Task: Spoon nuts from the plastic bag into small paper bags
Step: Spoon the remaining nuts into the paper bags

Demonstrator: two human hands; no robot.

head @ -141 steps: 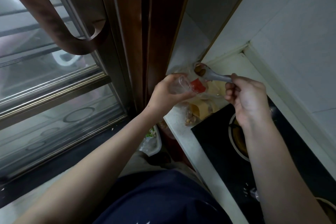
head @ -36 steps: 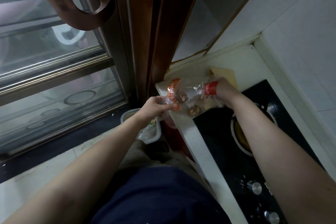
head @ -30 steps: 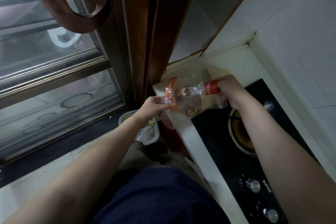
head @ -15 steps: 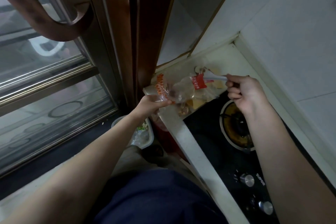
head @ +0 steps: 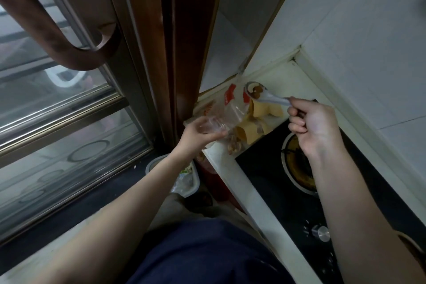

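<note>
The right hand (head: 315, 127) grips a spoon (head: 265, 97) loaded with nuts (head: 256, 92) above 2 paper bags (head: 265, 110); the left hand (head: 198, 134) pinches the plastic bag (head: 221, 115); tipping into 1 bag, seemingly open, comes next.

The right hand (head: 315, 127) grips a spoon (head: 265, 97) loaded with nuts (head: 256, 91), held above a paper bag (head: 265, 109). At its nine o'clock, the left hand (head: 198, 136) holds the plastic bag (head: 221, 117) on the counter (head: 232, 168).
</note>
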